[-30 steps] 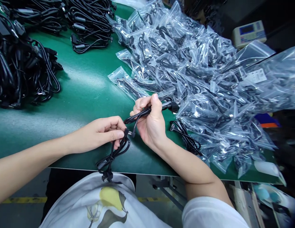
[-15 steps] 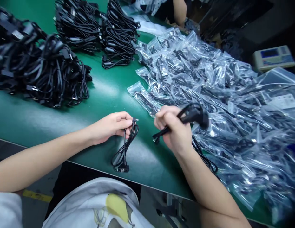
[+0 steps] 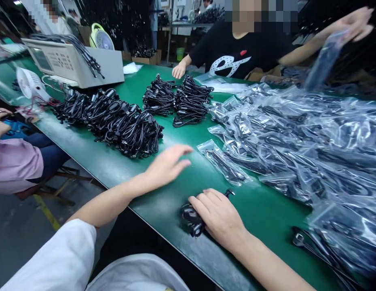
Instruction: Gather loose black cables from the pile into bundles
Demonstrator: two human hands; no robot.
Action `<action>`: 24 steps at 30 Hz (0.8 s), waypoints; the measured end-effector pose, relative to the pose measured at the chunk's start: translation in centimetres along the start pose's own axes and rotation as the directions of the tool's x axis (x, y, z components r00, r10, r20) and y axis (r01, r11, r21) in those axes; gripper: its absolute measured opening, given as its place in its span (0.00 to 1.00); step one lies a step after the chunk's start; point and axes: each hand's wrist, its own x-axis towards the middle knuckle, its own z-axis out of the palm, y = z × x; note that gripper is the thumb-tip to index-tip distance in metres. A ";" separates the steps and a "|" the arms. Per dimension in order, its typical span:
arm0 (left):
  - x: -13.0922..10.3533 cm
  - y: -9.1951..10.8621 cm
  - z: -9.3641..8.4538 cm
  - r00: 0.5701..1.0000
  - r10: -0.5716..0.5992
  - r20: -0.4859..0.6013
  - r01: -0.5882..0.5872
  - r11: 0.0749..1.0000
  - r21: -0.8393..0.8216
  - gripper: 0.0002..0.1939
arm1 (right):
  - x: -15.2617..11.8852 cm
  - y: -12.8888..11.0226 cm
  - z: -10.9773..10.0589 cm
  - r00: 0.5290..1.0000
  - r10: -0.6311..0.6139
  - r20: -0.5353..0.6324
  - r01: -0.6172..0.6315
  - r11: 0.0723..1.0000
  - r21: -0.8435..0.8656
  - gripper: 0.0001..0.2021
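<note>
My left hand is over the green table, a little blurred, with thumb and fingers apart and nothing between them. To its right, my right hand rests low near the table's front edge with its fingers curled over a coiled black cable. One end of that coil shows on the near left of the hand, and a small connector pokes out beyond the fingers; the rest is hidden under the palm. Just past my hands lies a clear zip bag with a black cable inside.
Coiled cables form a long pile at left and a smaller stack farther back. Bagged cables cover the right side; loose cables lie near right. A co-worker opposite holds up a bag. An instrument stands back left.
The coiled cable has left my left hand, which has opened. My right hand has come down onto the table, over a cable. The view has swung up and left, showing people.
</note>
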 end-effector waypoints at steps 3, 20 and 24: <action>0.7 -1.4 -5.2 0.909 0.166 -0.383 0.112 0.786 0.608 0.24 | -0.9 0.9 0.7 0.999 0.052 0.018 -0.052 0.998 0.042 0.15; 0.6 2.9 -0.3 0.976 -0.108 0.187 0.177 0.897 -0.406 0.15 | 0.0 2.2 -1.2 0.502 0.810 0.304 -0.701 0.175 0.691 0.12; 1.2 2.3 2.8 0.933 -0.123 0.339 0.323 0.704 -0.633 0.18 | 0.2 2.7 -1.8 0.558 0.754 0.346 -0.641 0.128 0.757 0.13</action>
